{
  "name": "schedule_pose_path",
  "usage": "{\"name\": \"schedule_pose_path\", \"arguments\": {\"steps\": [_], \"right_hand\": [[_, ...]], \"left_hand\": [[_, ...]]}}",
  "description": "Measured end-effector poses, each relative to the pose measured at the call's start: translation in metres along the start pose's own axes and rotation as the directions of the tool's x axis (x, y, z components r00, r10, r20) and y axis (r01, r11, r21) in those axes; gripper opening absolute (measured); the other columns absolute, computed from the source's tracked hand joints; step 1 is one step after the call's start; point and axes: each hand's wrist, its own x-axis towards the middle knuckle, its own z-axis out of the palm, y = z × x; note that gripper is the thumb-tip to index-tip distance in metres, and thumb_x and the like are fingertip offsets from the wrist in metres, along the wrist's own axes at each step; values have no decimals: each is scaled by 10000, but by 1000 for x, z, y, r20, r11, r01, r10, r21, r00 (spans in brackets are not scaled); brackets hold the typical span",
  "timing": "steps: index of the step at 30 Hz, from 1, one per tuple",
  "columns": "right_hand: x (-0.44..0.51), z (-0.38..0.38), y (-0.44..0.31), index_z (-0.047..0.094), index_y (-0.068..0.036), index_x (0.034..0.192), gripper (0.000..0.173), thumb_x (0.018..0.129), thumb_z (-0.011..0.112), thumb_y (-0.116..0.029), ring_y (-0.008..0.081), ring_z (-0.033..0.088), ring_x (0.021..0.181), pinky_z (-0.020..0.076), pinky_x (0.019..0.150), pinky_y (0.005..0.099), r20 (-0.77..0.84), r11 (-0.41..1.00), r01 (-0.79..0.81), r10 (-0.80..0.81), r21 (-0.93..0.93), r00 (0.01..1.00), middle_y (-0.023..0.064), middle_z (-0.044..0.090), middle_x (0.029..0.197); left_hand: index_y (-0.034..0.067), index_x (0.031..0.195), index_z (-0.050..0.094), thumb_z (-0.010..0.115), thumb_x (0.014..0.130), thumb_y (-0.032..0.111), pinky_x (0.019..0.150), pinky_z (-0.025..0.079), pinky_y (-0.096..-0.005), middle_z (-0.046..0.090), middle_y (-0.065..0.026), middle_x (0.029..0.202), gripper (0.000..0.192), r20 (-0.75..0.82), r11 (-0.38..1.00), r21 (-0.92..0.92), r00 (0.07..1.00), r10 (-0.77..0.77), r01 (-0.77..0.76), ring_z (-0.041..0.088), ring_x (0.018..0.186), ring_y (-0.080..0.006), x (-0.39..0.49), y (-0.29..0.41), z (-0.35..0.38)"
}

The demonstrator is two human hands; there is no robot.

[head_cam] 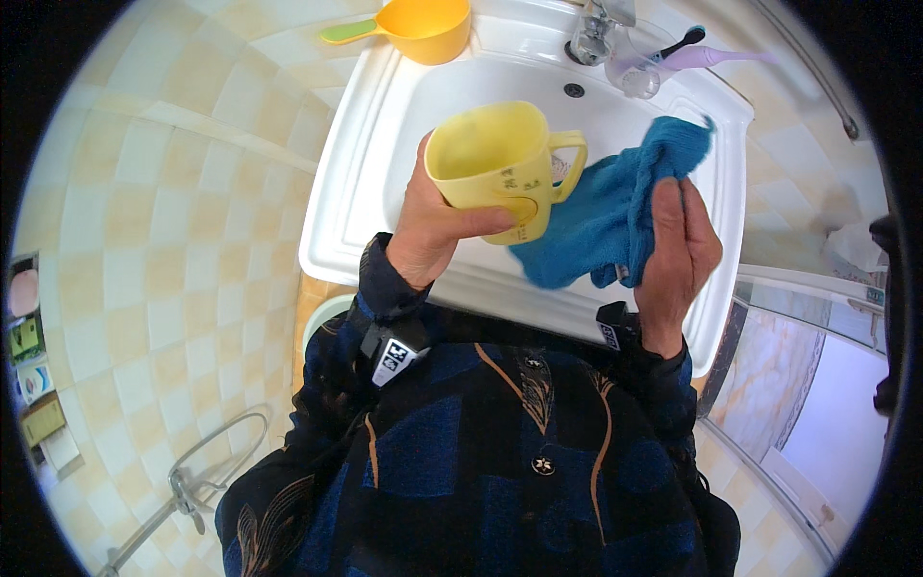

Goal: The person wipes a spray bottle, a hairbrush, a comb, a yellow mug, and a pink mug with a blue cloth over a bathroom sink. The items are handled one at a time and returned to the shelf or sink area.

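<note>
My left hand (440, 223) grips a yellow plastic mug (494, 166) by its body, the thumb across the printed side. The mug's mouth is tilted up towards me and its handle points right. In my right hand (674, 260) is a blue cloth (606, 216), pinched between thumb and fingers, its lower part hanging to the left beside and partly behind the mug. Both are held over the white washbasin (447, 94). The fingers of my left hand behind the mug are hidden.
An orange scoop (425, 29) with a green handle sits on the basin's back left corner. At the back stand a metal faucet (593, 36) and a clear cup (638, 76) with toothbrushes. Tiled wall lies left, with a shower fixture (189, 494) low down; a glass door (779, 476) is at right.
</note>
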Motion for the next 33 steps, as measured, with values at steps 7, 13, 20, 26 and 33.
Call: {"name": "schedule_pose_path", "arguments": {"steps": [7,13,20,26,33], "right_hand": [[-15,23,17,631,44,1132,264,879,616,-31,275,614,993,529,789,348,309,552,684,-623,-476,718,237,505,1246],[-25,15,30,665,-42,1108,322,787,680,-28,274,587,956,521,720,353,433,524,652,-489,-548,757,132,565,1146],[-19,12,16,645,-36,1124,218,912,599,-51,244,620,801,518,673,310,266,843,466,-400,-270,877,135,576,1007],[-23,14,16,591,6,1204,277,934,548,-35,272,622,908,505,803,352,413,873,280,-102,-400,905,176,608,1061],[-16,3,15,578,20,1080,215,872,528,-5,328,602,821,483,731,404,406,894,338,-203,-295,891,192,603,955]], "left_hand": [[58,1368,285,825,591,-60,992,477,-421,502,-104,1294,954,-44,994,-25,994,102,-103,513,1217,-255,-4,-10,16],[59,1361,305,839,570,-60,998,470,-409,518,-108,1283,962,-115,985,-127,988,107,-121,537,1191,-252,-8,-5,8],[36,1383,228,915,514,68,1007,447,-400,510,-129,1284,1109,-38,872,357,928,370,-334,536,1180,-248,-3,-17,12],[34,1389,221,918,510,74,1013,436,-381,492,-124,1285,1123,-27,846,387,912,408,-367,524,1178,-236,-4,-13,3],[23,1366,265,917,508,115,993,435,-359,434,-123,1295,1081,126,633,620,855,503,-464,504,1178,-233,0,-14,9]]}}
